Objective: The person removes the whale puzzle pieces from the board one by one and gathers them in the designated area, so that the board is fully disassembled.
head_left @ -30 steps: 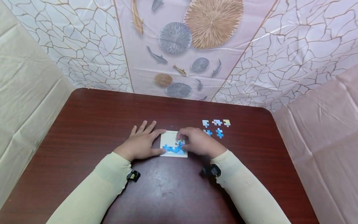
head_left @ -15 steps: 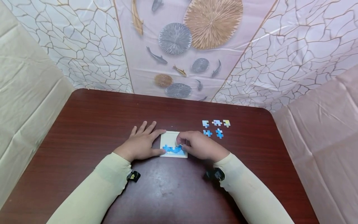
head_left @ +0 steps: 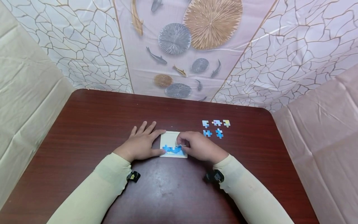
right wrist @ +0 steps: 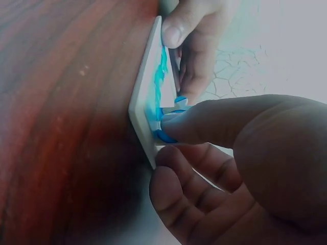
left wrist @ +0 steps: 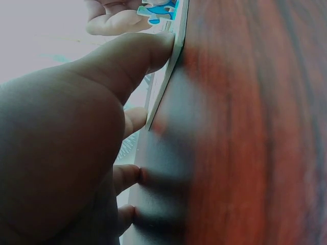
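A small square puzzle tray (head_left: 169,137) lies on the table, its near part filled with blue pieces (head_left: 172,150). Spread out flat, the left hand (head_left: 139,143) rests thumb and index finger on the tray's left edge; the left wrist view shows the thumb (left wrist: 138,53) on the rim. Above the tray's right side, the right hand (head_left: 201,145) pinches a puzzle piece between thumb and fingers. That piece (right wrist: 181,103), blue and white in the right wrist view, is tilted over the tray and partly hidden by the thumb.
Several loose pieces lie to the right, behind the right hand, among them a yellow-marked piece (head_left: 226,123) and a blue piece (head_left: 219,133). The dark red table (head_left: 112,109) meets patterned cloth at its back edge, and plain cloth hangs at both sides.
The right hand has shifted slightly to the right and nearer, and the piece in its fingers has tilted. The left hand holds its place on the tray.
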Motion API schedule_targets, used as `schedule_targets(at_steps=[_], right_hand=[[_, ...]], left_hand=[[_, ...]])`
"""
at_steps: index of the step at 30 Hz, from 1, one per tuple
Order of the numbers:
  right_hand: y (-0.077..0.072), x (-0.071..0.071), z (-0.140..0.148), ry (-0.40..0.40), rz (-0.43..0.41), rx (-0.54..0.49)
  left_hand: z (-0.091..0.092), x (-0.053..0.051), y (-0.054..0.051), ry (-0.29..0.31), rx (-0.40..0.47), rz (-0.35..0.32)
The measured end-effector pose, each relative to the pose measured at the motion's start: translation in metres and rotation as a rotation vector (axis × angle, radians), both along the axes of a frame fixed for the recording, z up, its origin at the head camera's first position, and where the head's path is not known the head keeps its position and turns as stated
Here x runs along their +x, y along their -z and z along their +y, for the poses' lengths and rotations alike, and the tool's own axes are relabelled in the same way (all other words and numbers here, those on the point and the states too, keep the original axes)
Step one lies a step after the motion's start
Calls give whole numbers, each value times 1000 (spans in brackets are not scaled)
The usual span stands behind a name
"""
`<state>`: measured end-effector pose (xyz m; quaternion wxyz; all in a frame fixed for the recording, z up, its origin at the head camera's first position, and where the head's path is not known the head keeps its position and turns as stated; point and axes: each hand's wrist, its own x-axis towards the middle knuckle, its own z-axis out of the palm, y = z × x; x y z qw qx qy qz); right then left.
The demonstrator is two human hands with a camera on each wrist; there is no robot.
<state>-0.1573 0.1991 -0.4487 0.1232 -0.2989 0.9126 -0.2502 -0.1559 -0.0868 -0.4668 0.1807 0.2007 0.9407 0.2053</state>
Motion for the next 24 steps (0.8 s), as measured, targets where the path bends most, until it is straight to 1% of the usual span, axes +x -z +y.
schedule_targets(at_steps=[5, 14, 20, 24], right_hand=[[3, 1, 0, -9, 16, -1], [1, 0, 1, 29, 22, 13], [-1, -4, 11, 53, 35, -5], [-4, -7, 20, 86, 50, -18]], left_hand=[[0, 0, 1, 3, -4, 4], [0, -1, 2, -1, -9, 3], [1, -1, 2, -3, -20, 7], [1, -1, 3, -5, -19, 2]])
